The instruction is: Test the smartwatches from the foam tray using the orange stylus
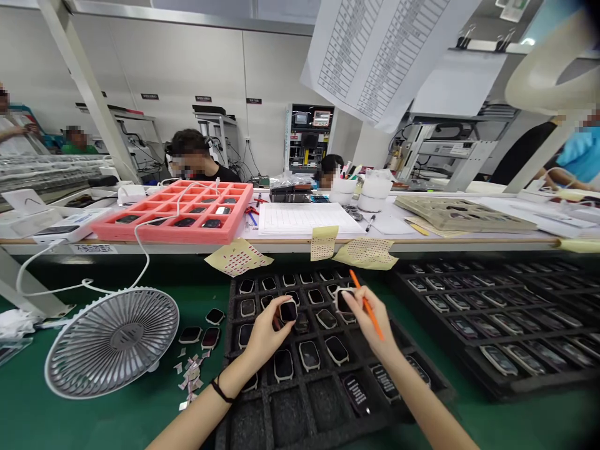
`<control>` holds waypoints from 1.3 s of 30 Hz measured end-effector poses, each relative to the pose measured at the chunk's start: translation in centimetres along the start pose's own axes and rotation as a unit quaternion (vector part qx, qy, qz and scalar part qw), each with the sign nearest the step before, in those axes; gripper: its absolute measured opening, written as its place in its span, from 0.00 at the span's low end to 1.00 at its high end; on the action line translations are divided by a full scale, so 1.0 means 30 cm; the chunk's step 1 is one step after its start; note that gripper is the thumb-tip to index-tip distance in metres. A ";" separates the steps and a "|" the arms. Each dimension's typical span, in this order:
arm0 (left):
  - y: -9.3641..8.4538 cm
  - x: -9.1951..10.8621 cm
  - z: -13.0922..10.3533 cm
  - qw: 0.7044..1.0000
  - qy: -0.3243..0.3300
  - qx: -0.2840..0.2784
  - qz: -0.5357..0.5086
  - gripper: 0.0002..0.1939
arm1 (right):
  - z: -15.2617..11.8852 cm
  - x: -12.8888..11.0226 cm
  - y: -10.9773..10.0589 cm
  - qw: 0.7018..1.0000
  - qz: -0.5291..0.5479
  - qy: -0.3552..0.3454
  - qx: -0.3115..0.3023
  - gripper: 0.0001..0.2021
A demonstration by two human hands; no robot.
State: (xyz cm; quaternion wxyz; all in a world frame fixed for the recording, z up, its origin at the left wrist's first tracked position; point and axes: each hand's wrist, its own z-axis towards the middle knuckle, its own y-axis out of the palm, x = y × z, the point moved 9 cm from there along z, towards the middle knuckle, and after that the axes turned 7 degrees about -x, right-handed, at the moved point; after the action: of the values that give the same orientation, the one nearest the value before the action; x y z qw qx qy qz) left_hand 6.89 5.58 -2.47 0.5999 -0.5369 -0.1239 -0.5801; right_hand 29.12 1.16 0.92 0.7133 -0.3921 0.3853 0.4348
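We hold one watch (289, 310) at the centre of the frame, the thumb and fingers of our left hand (268, 332) pinching its edges, screen toward the camera. Just right of centre, we grip a second watch (344, 302) between the thumb and fingers of our right hand (374, 320). An orange stick (367, 305) lies across this hand, its upper end toward the upper left; we cannot tell which fingers secure it. Both watches are over the black tray (293, 437) in the lower centre; we cannot tell whether the second one touches it. We see further watches seated in rows of its compartments

To the left of this tray, we note three loose watches (190, 335) and a pile of scraps (191, 377) on the green mat (117, 422). The fan (126, 337) stands at lower left. At right, we see another tray (492, 387) with filled compartments. Across the middle, we find the shelf (290, 245) with a pink tray (164, 231) at its left, and yellow sheets (324, 242) hanging from its front edge
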 end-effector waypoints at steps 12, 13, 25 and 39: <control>0.454 0.313 0.096 0.957 0.129 -0.212 0.152 0.19 | -0.099 0.215 -0.293 0.962 -0.255 0.039 -0.095 0.20; 0.488 0.310 0.108 0.954 0.128 -0.211 0.169 0.19 | -0.100 0.223 -0.281 0.958 -0.258 0.042 -0.113 0.20; 0.494 0.326 0.064 0.927 0.136 -0.217 0.274 0.15 | -0.201 0.067 -0.230 0.937 -0.325 -0.005 -0.128 0.18; 0.484 0.342 0.036 0.902 0.143 -0.238 0.332 0.15 | -0.336 0.040 -0.108 0.852 -0.508 -0.083 -0.097 0.16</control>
State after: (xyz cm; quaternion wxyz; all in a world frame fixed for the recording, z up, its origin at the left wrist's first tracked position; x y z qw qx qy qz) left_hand 22.47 -2.98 -1.39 0.6236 -0.5849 0.2900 -0.4299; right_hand 30.38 -8.51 -3.42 0.8225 -0.5627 0.0278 0.0784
